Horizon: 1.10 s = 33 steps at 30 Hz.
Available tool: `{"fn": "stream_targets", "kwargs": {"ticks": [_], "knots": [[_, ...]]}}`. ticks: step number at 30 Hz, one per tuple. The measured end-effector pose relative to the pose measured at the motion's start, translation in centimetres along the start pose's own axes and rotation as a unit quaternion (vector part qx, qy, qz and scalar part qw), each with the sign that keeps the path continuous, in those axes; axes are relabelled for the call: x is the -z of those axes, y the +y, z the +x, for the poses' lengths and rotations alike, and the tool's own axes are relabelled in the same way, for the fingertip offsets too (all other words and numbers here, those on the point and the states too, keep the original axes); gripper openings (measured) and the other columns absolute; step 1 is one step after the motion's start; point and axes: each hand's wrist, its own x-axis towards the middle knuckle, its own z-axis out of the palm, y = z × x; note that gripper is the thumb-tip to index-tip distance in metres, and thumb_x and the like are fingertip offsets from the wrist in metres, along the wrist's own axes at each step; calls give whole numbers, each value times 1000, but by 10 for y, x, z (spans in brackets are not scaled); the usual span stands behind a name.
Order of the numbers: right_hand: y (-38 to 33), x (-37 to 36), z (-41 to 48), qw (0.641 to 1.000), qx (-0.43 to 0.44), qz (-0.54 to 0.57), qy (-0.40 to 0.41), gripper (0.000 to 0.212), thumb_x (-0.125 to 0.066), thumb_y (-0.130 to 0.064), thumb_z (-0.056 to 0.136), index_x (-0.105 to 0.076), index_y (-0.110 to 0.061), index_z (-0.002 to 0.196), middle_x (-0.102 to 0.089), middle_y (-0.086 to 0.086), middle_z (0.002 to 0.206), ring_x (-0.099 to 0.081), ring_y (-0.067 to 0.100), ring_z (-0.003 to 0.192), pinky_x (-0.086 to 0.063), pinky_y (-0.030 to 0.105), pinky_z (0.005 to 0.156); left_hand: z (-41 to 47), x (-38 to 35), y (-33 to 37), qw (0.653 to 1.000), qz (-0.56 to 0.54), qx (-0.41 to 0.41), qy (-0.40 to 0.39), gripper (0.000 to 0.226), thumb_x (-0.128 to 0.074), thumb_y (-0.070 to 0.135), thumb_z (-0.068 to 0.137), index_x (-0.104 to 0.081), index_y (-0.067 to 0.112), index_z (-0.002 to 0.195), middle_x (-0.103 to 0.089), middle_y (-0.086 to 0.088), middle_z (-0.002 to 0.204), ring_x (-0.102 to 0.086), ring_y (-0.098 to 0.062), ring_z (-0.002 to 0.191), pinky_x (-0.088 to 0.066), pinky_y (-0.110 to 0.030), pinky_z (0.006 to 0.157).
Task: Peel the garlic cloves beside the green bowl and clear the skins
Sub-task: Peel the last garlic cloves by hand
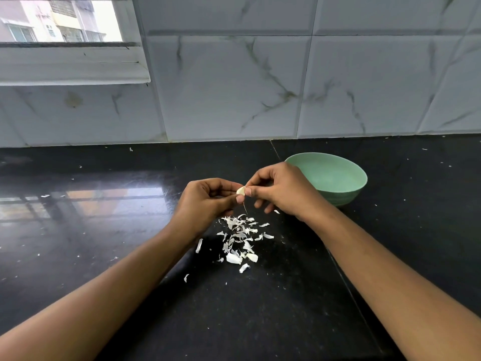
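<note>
Pinching one garlic clove (241,190) between left hand (208,200) and right hand (279,190), we note skins (239,241) heaped at 6 o'clock, green bowl (335,175) at 3 o'clock.

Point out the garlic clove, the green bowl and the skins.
small pale garlic clove (241,191): head view, exposed face.
round pale green bowl (338,175): head view, inner wall.
heap of white papery garlic skins (238,234): head view, heap's middle.
</note>
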Motion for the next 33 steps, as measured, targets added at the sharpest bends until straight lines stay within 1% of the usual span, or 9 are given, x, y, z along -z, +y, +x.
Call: {"fn": "stream_targets", "kwargs": {"ticks": [3,7,13,18,23,26,28,31,33], "knots": [[1,-3,0,1000,-2,23,8,9,-70,-12,84,-69,-15,76,-70,13,69,-67,19,60,-50,24,48,0,0,1,1000,12,-13,9,14,-77,8,73,-74,14,85,-73,-4,76,-65,-11,70,-54,-20,61],[0,-5,0,999,-3,35,16,10,-68,-11,85,-70,-14,76,-69,12,67,-66,16,57,-48,22,47,-1,0,2,998,35,-37,23,14,-79,10,71,-74,16,82,-73,-4,75,-66,-12,67,-56,-22,63],[-2,-6,-2,997,-5,75,9,8,-63,-8,87,-68,-6,81,-69,19,75,-64,13,57,-45,19,43,-2,-1,4,999,15,-43,27,14,-79,10,70,-73,15,82,-73,-6,76,-66,-10,68,-56,-23,65],[-3,-6,-1,990,-36,139,-4,12,-61,-5,89,-64,-7,78,-64,14,71,-60,10,52,-45,18,41,-3,-2,4,999,-11,-46,25,14,-77,7,71,-72,15,81,-72,-6,75,-65,-11,68,-56,-23,65],[-3,-7,-2,990,-54,131,-1,17,-60,-6,89,-61,-11,73,-62,10,66,-58,13,52,-44,19,41,-3,-2,3,999,-19,-44,15,14,-76,7,72,-72,15,83,-72,-7,77,-66,-10,70,-55,-22,64],[-2,-9,-1,991,-64,116,-6,17,-57,-9,90,-60,-12,73,-58,6,64,-56,12,51,-44,21,41,-4,-4,2,998,-50,-34,9,14,-73,3,75,-71,13,85,-71,-2,74,-66,-7,68,-54,-19,61],[-1,-10,0,984,-87,154,-21,19,-54,-9,92,-58,-12,73,-55,4,65,-53,10,49,-42,20,39,-3,-4,3,996,-90,-20,10,16,-69,0,76,-69,10,88,-71,-1,75,-67,-6,70,-53,-17,59],[-2,-7,2,972,-113,205,-32,18,-54,-10,93,-57,-11,75,-51,2,67,-53,8,49,-41,18,37,-1,-2,5,989,-150,9,3,19,-67,3,73,-67,9,92,-73,0,75,-69,-6,71,-54,-15,60],[-1,-3,2,975,-108,191,-16,16,-55,-11,93,-58,-10,78,-52,2,68,-53,8,50,-42,17,37,0,-1,5,985,-169,25,-3,21,-66,6,73,-67,9,93,-73,-1,76,-70,-6,72,-54,-16,62]]}}
